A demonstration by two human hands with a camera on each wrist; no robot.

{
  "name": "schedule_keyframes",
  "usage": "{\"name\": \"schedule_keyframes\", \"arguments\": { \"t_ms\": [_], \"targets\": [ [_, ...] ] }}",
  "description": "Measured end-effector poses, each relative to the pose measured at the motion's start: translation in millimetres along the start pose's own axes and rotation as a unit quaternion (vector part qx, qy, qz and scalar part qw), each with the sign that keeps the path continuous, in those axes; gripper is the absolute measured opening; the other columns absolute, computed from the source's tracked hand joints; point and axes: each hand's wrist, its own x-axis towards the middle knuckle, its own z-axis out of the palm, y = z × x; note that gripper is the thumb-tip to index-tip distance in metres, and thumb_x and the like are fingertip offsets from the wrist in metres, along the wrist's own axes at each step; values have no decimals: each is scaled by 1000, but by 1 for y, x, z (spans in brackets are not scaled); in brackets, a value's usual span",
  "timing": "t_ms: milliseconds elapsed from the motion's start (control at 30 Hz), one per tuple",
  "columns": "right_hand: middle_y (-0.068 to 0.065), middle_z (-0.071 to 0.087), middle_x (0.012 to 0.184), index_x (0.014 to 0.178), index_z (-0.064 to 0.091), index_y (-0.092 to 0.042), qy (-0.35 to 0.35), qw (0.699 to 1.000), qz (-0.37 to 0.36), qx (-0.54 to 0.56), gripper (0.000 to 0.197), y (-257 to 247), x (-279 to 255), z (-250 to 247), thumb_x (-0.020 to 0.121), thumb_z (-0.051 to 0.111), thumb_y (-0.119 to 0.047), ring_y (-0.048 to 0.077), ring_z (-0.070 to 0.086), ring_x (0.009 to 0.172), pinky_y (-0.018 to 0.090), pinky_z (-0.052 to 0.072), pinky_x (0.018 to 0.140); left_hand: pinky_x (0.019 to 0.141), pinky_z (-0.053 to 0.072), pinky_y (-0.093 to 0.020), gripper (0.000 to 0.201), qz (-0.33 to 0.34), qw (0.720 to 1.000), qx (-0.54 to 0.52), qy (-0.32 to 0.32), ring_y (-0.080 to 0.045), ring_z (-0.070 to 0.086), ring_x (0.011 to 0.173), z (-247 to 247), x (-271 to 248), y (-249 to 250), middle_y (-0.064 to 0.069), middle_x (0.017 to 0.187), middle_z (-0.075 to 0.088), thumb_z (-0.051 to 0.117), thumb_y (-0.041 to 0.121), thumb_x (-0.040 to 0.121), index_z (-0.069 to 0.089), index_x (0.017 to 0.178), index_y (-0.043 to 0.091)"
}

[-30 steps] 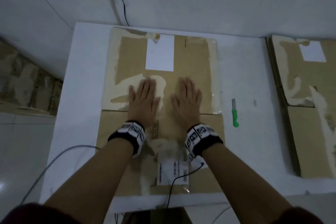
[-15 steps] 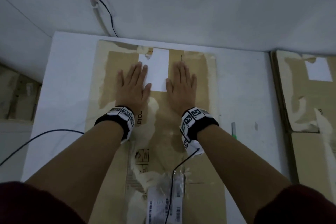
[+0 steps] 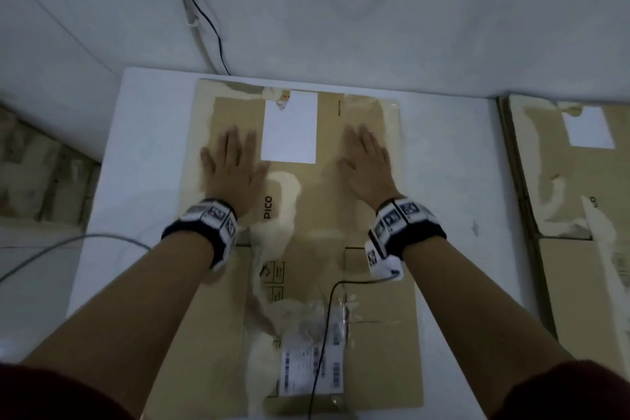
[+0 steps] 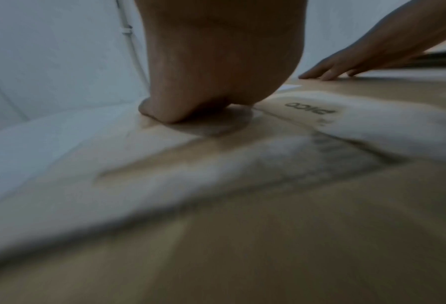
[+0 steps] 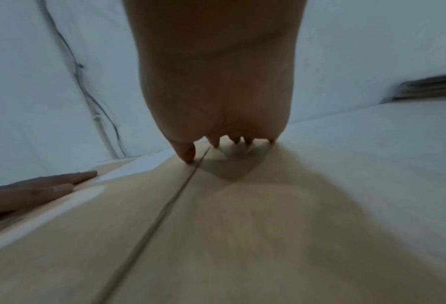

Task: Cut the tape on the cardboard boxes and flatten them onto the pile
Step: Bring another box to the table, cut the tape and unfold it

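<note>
- Head view: my left hand (image 3: 231, 169) and right hand (image 3: 366, 164) lie flat, fingers straight, pressing the flattened box (image 3: 306, 249) on the white table (image 3: 143, 153).
- A white label (image 3: 289, 128) sits between them, untouched.
- The pile (image 3: 576, 215) lies at the table's right, apart from the box.
- A shipping label (image 3: 312, 365) lies near me, under a black cable (image 3: 324, 334).

A white table (image 3: 143, 153) fills the middle of the frame, its far edge set against a pale, bluish-white wall (image 3: 375, 3). At upper centre a white conduit (image 3: 185, 0) and a thin black cable (image 3: 204, 15) run down the wall toward the table. The light is dim and cool. At lower left lies a pale glossy floor (image 3: 30, 303).
</note>
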Motion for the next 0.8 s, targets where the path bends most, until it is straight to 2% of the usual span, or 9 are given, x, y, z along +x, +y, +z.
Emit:
{"name": "schedule_keyframes", "arguments": {
  "t_ms": [133, 200, 267, 367, 433, 533, 600, 667, 800],
  "targets": [
    [5, -4, 165, 157, 6, -31, 27, 997, 77, 3, 64, 20, -99, 26, 103, 38, -45, 26, -3, 151, 52, -3, 119, 113, -12, -51, 69, -85, 993, -33, 69, -33, 1, 147, 19, -92, -19, -16, 160, 1, 17, 57, 95, 8, 154, 23],
    [8, 1, 164, 157, 10, -30, 61, 982, 174, 35, 68, 25, -139, 40, 100, 43, -47, 28, 3, 151, 52, 5, 119, 113, 4, -57, 72, -188, 980, -49, 53, -39, 10, 144, 18, -125, -23, -21, 158, 5, 29, 59, 96, 9, 154, 21],
    [11, 22, 158, 152, 26, -26, 103, 957, 256, 93, 67, 30, -162, 54, 95, 53, -45, 32, 21, 144, 53, 21, 115, 104, 25, -56, 78, -286, 952, -92, 56, -41, 25, 133, 8, -144, -21, -24, 149, 23, 48, 58, 90, 23, 147, 11],
    [13, 52, 135, 134, 49, -14, 178, 918, 291, 203, 60, 36, -171, 57, 86, 56, -50, 34, 47, 125, 50, 41, 103, 96, 35, -53, 72, -339, 917, -188, 89, -41, 38, 123, -7, -148, -23, -23, 134, 39, 58, 57, 85, 37, 132, 6],
    [15, 56, 133, 136, 49, -9, 203, 884, 309, 287, 58, 38, -172, 45, 92, 59, -45, 32, 53, 120, 40, 44, 100, 94, 39, -49, 68, -325, 905, -267, 62, -41, 48, 117, -17, -146, -37, -23, 129, 48, 53, 58, 89, 40, 129, 5],
    [16, 54, 134, 138, 47, -9, 166, 887, 285, 322, 55, 37, -184, 34, 97, 54, -45, 30, 54, 118, 33, 42, 92, 100, 40, -45, 69, -246, 935, -256, -2, -37, 51, 119, -22, -155, -59, -17, 132, 54, 44, 61, 91, 47, 132, 5],
    [12, 54, 133, 142, 40, -16, 159, 894, 265, 325, 56, 31, -200, 35, 98, 51, -48, 30, 55, 117, 34, 42, 93, 104, 38, -44, 63, -206, 939, -276, 3, -35, 50, 121, -24, -167, -60, -14, 135, 54, 47, 55, 93, 48, 133, 8],
    [8, 58, 125, 144, 35, -21, 169, 894, 254, 328, 54, 25, -220, 40, 99, 49, -46, 30, 58, 112, 33, 42, 89, 99, 38, -40, 48, -177, 931, -318, 26, -34, 53, 116, -25, -185, -57, -15, 128, 58, 52, 42, 95, 53, 127, 6],
    [5, 64, 109, 136, 43, -26, 210, 877, 231, 364, 49, 15, -258, 46, 94, 57, -47, 23, 60, 94, 30, 43, 81, 88, 38, -33, 33, -145, 921, -357, 46, -32, 56, 110, -24, -222, -49, -14, 121, 63, 53, 31, 97, 57, 121, 8]
  ]
}}
